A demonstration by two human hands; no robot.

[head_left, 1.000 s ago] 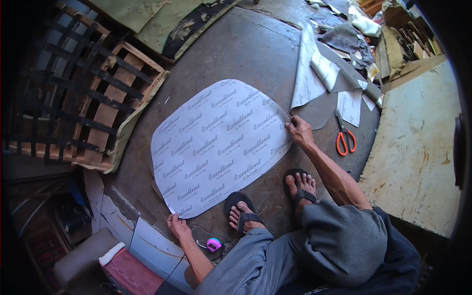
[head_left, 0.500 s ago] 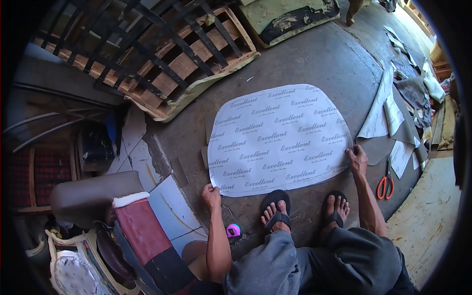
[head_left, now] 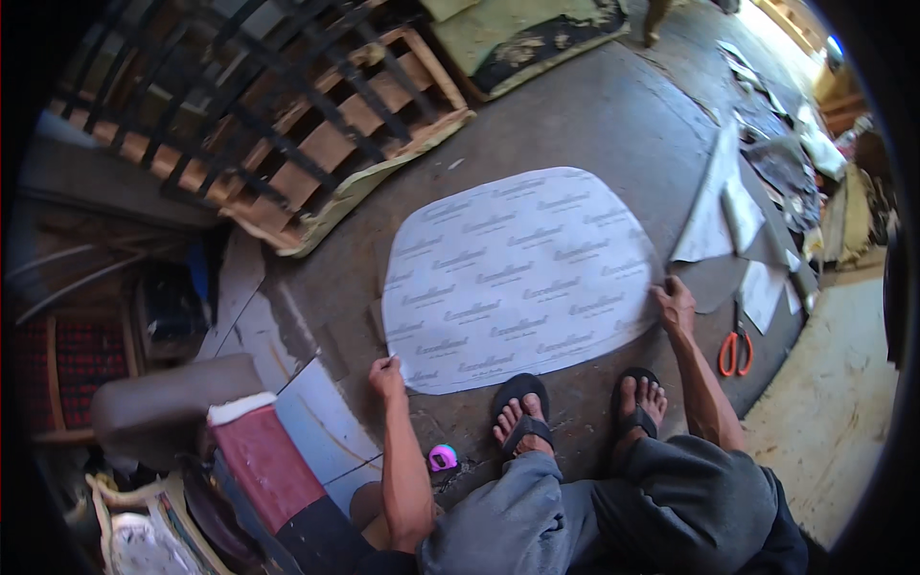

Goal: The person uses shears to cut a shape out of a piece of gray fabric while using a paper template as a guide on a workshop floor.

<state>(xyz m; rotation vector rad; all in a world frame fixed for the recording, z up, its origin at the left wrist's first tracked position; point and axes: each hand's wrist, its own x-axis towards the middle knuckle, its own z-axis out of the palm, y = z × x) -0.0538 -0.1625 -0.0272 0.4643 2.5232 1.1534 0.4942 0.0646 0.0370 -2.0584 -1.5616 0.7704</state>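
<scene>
The white printed sheet (head_left: 517, 278) is stretching over the floor (head_left: 575, 115) between the left hand (head_left: 387, 378), pinching its near left corner, and the right hand (head_left: 676, 305), gripping its right edge.

Blur softens the print on a white sheet (head_left: 517, 287), which hides the patch of floor (head_left: 575, 120) beneath it. A strapped wooden frame (head_left: 319, 151) fades into the dark rim at upper left; the top edge crops a greenish padded piece (head_left: 537, 43), the lower edge gray trousers (head_left: 503, 522). Markings on a pink tape measure (head_left: 443, 457) are too small to read.
</scene>
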